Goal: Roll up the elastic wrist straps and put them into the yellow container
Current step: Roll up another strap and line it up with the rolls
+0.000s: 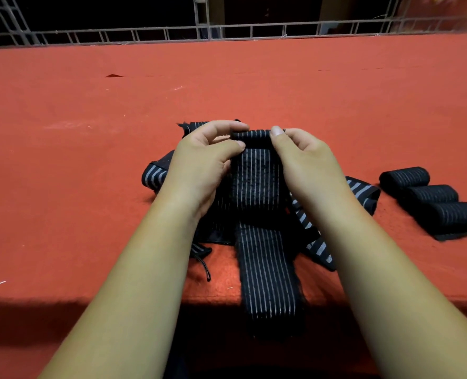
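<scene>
**Roll started at the strap's far end**

Both hands are on one long black elastic wrist strap with thin grey stripes (258, 184). The left hand (205, 162) and right hand (306, 162) each pinch, thumb against curled fingers, the small roll (251, 135) begun at the strap's far end.

- The roll sits between the two sets of fingertips. The left hand holds its left edge and the right hand its right edge, neither nearer than the other.
- The roll's axis runs crosswise, from hand to hand.
- The strap's long axis runs the other way, from the fingertips back between the wrists toward the person. Its loose tail hangs over the near edge of the red cloth-covered table (90, 138).

Judgement: the roll has to travel toward the body along that length. Most of the strap lies flat, so this one is at an early stage.

Under and to either side of the wrists lies a loose heap of unrolled black straps with broader grey stripes (155, 175). Well out beyond the right hand, three finished black rolls (432, 198) lie side by side, touching.

The yellow container is not in view, so I cannot tell which way it lies from the hands.
</scene>
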A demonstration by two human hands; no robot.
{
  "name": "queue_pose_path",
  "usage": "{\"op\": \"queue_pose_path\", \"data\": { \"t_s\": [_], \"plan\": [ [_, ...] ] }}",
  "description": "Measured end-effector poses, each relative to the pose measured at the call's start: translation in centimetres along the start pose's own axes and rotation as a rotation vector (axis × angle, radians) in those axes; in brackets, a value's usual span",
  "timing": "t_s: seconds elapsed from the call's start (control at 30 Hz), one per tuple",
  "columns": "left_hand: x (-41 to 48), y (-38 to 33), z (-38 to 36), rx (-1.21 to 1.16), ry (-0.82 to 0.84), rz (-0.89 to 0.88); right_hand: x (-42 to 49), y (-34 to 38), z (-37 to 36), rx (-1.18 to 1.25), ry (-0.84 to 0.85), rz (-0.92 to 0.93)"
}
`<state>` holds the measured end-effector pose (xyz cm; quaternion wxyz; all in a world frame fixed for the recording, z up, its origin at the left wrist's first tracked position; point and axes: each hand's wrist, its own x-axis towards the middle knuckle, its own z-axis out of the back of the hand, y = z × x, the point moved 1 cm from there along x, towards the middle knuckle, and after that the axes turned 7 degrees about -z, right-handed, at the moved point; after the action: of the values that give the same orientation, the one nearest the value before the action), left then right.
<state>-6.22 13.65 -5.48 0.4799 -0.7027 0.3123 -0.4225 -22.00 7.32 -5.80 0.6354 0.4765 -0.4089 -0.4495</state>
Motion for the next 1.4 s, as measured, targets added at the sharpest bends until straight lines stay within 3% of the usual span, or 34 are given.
{"op": "queue_pose_path", "data": {
  "t_s": [0.13,0.4,0.7,0.9,1.13,1.4],
  "plan": [
    [0.0,0.3,0.0,0.075,0.005,-0.019,0.2,-0.3,0.0,-0.024,-0.008,0.0],
    [-0.2,-0.2,-0.9,-0.049,-0.065,0.077,0.6,-0.1,-0.2,0.092,-0.079,0.065],
    [-1.0,-0.9,-1.1,0.182,0.024,-0.078,0.1,0.0,-0.3,0.259,-0.142,0.079],
    [-0.5,-0.7,-0.7,0.188,-0.072,-0.147,-0.6,0.6,-0.1,0.209,-0.135,0.042],
    [-0.6,-0.7,-0.6,0.198,-0.033,-0.18,-0.9,0.9,0.1,-0.009,-0.108,0.022],
    [-0.1,-0.3,0.0,0.183,-0.099,-0.056,-0.4,0.0,-0.5,0.118,-0.113,0.048]
  ]
}}
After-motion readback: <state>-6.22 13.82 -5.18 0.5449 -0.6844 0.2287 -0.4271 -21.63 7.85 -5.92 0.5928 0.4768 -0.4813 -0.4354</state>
